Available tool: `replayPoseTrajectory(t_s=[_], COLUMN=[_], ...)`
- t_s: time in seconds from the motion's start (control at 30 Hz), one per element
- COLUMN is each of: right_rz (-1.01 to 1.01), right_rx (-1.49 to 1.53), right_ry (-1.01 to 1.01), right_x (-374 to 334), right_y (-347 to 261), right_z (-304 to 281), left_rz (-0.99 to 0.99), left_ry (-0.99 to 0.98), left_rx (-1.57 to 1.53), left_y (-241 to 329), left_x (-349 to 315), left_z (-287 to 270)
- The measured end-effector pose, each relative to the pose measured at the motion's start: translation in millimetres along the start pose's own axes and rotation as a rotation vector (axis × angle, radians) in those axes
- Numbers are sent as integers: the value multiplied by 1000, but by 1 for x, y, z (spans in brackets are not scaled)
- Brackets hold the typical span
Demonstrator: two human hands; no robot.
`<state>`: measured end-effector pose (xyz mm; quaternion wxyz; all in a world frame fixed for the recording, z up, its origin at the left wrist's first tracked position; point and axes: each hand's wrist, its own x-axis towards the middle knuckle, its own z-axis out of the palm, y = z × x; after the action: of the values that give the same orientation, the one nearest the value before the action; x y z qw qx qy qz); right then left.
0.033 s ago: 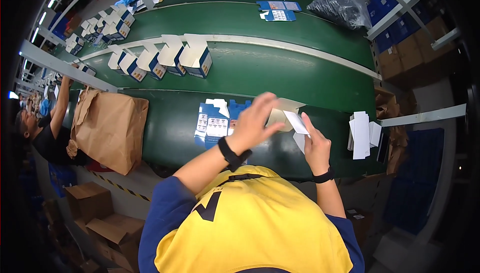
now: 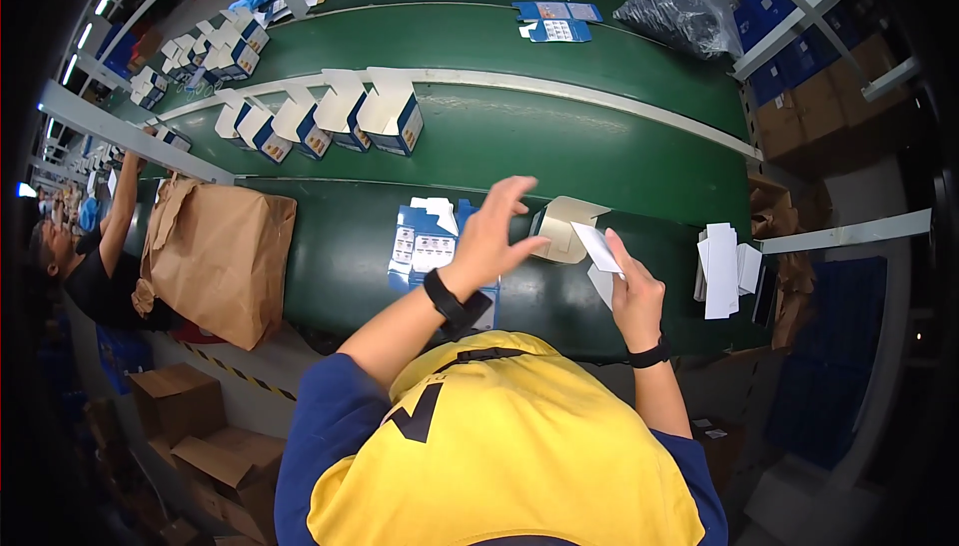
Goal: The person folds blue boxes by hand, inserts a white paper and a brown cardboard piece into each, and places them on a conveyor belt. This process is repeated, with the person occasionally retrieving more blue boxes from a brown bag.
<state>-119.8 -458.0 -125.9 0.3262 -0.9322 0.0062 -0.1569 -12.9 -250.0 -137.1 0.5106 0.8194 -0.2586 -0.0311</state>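
I view, from my remote station, a pale-lined open carton point(image 2: 559, 230) lying between the two hands, a little beyond them on the green bench point(image 2: 539, 296). The right hand point(image 2: 636, 296) pinches a white card point(image 2: 598, 250), whose long axis slants up and leftward, its far end overlapping the carton in view; I cannot tell whether they touch. The left hand point(image 2: 489, 239), empty with fingers spread, has its thumb just beside the carton's left edge. Flattened blue cartons point(image 2: 425, 249) lie by the left hand, stacked white cards point(image 2: 719, 271) well to the right. Beyond stand five flap-up cartons point(image 2: 395, 124), contents hidden from me.
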Motion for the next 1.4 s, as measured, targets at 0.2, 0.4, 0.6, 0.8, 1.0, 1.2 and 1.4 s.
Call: replayPoseTrajectory(t_s=[0.2,0.4,0.6,0.8,1.0,1.2,1.4], right_rz=[-65,164,207,-59,-147,73,255], right_rx=[185,207,250,1,-41,25,152], right_ry=[40,116,211,132,51,268,409], right_x=[6,9,11,-1,-7,4,9], right_y=[9,14,31,64,81,80,98], right_z=[20,55,63,54,48,62,66], left_rz=[-32,-111,-230,-212,-80,-100,-154], left_ry=[-394,-499,-400,-447,-482,-476,-451], left_rx=[-45,-65,-80,-67,-5,-19,2], left_y=[-84,-103,-77,-64,-57,-52,-42], left_x=[5,8,-8,-2,6,11,11], left_z=[41,85,92,91,105,115,128])
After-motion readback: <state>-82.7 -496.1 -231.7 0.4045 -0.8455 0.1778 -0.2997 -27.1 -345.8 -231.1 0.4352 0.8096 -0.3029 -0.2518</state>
